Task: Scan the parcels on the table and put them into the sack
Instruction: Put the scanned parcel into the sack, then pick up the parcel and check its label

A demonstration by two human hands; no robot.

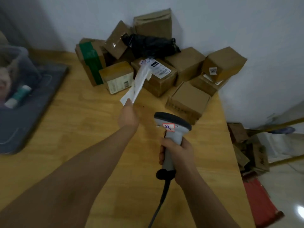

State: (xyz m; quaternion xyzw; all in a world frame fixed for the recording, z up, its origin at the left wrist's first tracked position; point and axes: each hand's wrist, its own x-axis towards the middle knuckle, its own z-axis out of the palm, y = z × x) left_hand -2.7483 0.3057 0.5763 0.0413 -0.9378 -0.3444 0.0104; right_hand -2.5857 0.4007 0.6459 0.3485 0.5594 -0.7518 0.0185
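My left hand [129, 116] pinches the near end of a white flat mailer [139, 81]. My fingertips are hidden behind the mailer; the thumb lies on top. The mailer extends far and right toward the parcel pile [185, 65] in the far right corner of the table [82, 120]. Its far end overlaps a labelled box [158, 74]; I cannot tell whether the two touch.

My right hand [177, 153] is wrapped firmly round the handle of the scanner [171, 127]. The scanner head points far, toward the pile, and its cable [162, 199] trails off the near edge of the view.

Judged step: present the mailer for scanning. No sack is identifiable in this view.

Hazards from this position:

- Wrong read. The box label lies directly behind the mailer and in line with the scanner. If I trigger now, the scanner may register the box instead.
- No read. The mailer is held nearly edge-on and its code is not visible. It needs turning to face the scanner.
- Dropped parcel. The pinch holds one end only; the mailer is thin and may sag or slip.
- Disturbed pile. A black bagged parcel [149, 45] and small boxes sit stacked and tilted. Dragging the mailer across them could topple one.
- Cable snag against the near table edge.
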